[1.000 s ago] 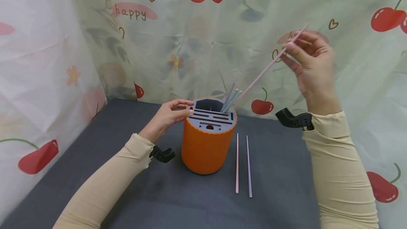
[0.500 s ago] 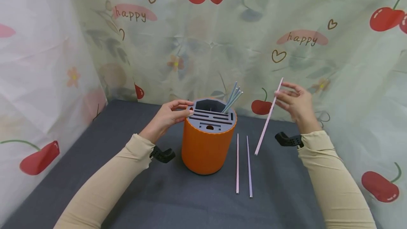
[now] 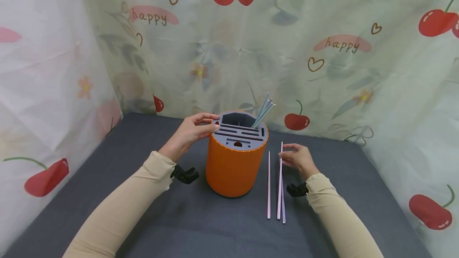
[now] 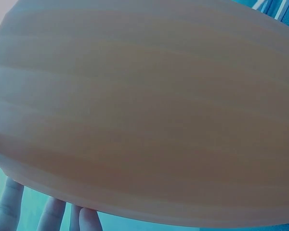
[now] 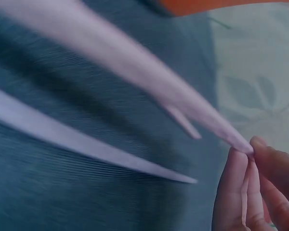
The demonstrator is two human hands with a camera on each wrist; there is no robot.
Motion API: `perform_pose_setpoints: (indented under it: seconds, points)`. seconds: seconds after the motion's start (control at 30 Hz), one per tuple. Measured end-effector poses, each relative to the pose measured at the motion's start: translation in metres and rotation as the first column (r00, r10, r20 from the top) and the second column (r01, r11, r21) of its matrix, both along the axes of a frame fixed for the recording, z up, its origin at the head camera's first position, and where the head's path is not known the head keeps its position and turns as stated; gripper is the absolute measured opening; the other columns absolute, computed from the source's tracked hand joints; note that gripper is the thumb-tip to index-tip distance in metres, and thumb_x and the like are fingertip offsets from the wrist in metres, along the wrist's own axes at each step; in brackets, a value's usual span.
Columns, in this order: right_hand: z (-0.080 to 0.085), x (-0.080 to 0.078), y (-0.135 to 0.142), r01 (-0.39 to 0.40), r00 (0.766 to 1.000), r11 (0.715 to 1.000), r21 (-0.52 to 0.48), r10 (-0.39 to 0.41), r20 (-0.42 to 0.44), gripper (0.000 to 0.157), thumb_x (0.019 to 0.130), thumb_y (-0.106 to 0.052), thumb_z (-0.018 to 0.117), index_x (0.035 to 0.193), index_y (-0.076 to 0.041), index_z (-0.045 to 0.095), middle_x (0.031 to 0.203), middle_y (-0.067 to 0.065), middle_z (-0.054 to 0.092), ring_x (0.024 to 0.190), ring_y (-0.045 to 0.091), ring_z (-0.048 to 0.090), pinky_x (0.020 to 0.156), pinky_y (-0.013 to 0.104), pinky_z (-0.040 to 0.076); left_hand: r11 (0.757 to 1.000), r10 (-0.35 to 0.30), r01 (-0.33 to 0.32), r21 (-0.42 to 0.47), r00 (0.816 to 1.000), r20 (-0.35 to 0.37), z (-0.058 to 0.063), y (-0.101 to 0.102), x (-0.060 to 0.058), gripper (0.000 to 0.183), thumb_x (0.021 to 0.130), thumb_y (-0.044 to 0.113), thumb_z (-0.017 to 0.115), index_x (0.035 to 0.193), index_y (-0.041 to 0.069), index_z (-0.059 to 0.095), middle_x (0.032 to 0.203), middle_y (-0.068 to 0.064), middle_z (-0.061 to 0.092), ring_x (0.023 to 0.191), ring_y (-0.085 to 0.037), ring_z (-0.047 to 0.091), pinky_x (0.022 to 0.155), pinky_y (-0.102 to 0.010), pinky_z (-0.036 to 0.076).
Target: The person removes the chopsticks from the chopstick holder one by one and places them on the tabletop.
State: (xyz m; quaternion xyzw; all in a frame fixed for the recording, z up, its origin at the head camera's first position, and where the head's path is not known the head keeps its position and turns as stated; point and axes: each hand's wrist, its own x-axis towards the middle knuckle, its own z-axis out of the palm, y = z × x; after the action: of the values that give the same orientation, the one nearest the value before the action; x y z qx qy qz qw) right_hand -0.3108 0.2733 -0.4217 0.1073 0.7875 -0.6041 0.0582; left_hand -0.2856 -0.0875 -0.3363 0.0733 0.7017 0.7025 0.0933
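My right hand (image 3: 297, 158) pinches the thin upper end of a pale pink chopstick (image 3: 279, 194) between thumb and fingertips, low over the dark tabletop. In the head view it overlaps a lilac chopstick (image 3: 283, 206) lying on the table. Left of these lies another pink chopstick (image 3: 269, 186). A round orange utensil holder (image 3: 233, 170) with a grey slotted top stands upright in the middle. My left hand (image 3: 188, 132) rests its thumb and extended fingers on the holder's left rim; the holder's wall (image 4: 144, 115) fills most of the left wrist view.
Several bluish chopsticks (image 3: 264, 110) lean to the right in the holder's large back opening. A cherry-patterned curtain (image 3: 229, 51) hangs behind and beside the dark table (image 3: 179, 226). Each wrist wears a black camera mount (image 3: 297, 190).
My right hand has come down and to the left from high on the right, bringing the pink chopstick low beside the lilac one. My left hand has stayed at the holder's rim.
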Motion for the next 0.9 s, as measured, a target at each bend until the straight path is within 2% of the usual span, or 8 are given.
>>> perform_pose_setpoints:
  seconds: [0.13,0.27,0.43,0.77,0.9]
  points:
    - [-0.016,0.0,-0.005,0.01,1.0,1.0,0.007,-0.01,0.029,0.049,0.084,0.005,0.07,0.13,0.01,0.052,0.076,0.0,0.066,0.065,0.008,0.065,0.063,0.027,0.059,1.0,-0.002,0.002,0.002,1.0,-0.002,0.0,0.0,0.001,0.037,0.087,0.019,0.073,0.123,0.014,0.064,0.133,-0.007,0.05,0.121,-0.025,0.053,0.105,-0.041,0.044]
    - [-0.024,0.0,-0.008,0.011,0.999,0.999,0.034,-0.012,0.047,0.046,0.085,0.004,0.069,0.128,0.01,0.053,0.079,0.004,0.066,0.066,0.009,0.066,0.063,0.027,0.059,1.0,0.002,-0.002,0.0,1.0,0.006,0.001,0.0,0.001,0.037,0.087,0.019,0.073,0.122,0.015,0.065,0.133,-0.007,0.05,0.121,-0.024,0.053,0.105,-0.04,0.045]
    - [-0.027,0.0,-0.01,0.016,0.998,0.996,0.087,-0.022,0.062,0.045,0.085,0.0,0.071,0.127,0.007,0.055,0.086,0.009,0.068,0.066,0.01,0.067,0.062,0.027,0.059,1.0,0.006,-0.006,0.002,1.0,0.012,0.001,0.001,0.002,0.037,0.086,0.019,0.074,0.122,0.015,0.065,0.133,-0.007,0.05,0.12,-0.024,0.053,0.105,-0.04,0.044]
    - [-0.032,-0.004,-0.014,0.026,0.998,0.988,0.155,-0.035,0.051,0.042,0.081,-0.001,0.076,0.119,0.007,0.06,0.08,0.008,0.067,0.06,0.01,0.065,0.057,0.028,0.058,1.0,0.004,-0.004,0.001,1.0,0.003,0.001,0.0,0.002,0.036,0.087,0.019,0.073,0.122,0.015,0.065,0.132,-0.007,0.051,0.121,-0.024,0.053,0.106,-0.041,0.044]
    - [-0.033,-0.004,-0.015,0.027,0.999,0.983,0.18,-0.034,0.038,0.042,0.079,-0.001,0.078,0.117,0.007,0.062,0.088,0.013,0.066,0.058,0.01,0.065,0.057,0.028,0.058,1.0,0.007,-0.007,-0.002,1.0,0.001,0.001,0.0,0.002,0.036,0.087,0.019,0.073,0.122,0.015,0.065,0.133,-0.007,0.05,0.121,-0.025,0.053,0.106,-0.041,0.044]
